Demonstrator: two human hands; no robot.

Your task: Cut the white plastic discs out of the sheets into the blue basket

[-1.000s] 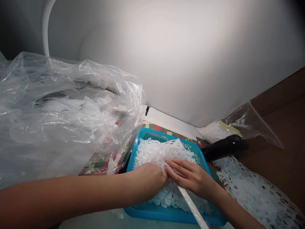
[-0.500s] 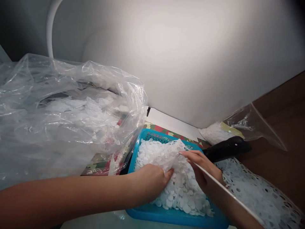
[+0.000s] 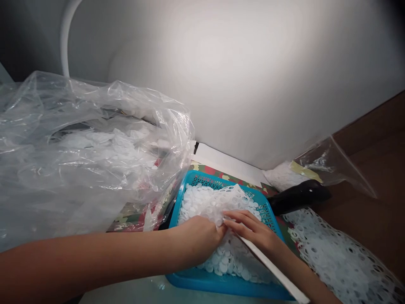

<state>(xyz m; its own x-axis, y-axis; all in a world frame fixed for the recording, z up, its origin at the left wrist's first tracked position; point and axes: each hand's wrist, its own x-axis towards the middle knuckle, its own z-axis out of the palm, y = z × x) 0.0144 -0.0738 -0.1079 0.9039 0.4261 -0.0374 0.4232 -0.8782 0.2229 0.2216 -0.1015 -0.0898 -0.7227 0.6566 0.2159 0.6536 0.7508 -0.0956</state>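
A blue plastic basket (image 3: 180,279) holds a heap of small white discs (image 3: 223,264). On the heap lies a thin white sheet punched with round holes (image 3: 238,193). My left hand (image 3: 201,238) is closed over it, thumb side toward the right, gripping part of this sheet. My right hand (image 3: 255,230) reaches in from the lower right, fingertips close to my left thumb. Under its fingers runs a white sheet (image 3: 272,270), seen nearly edge-on and slanting down to the basket's front right. The right thumb is hidden.
Left of the basket bulges a big clear plastic bag (image 3: 95,177) with white pieces inside. A black handle (image 3: 300,196) juts out at right. Nearby lie more punched white sheets (image 3: 341,253) and a small clear bag (image 3: 284,175) of white bits. A pale wall rises behind.
My right hand has moved left, toward my left thumb. The white sheet under it has tilted and shows a broader edge, lower down. My left hand keeps nearly the same place.
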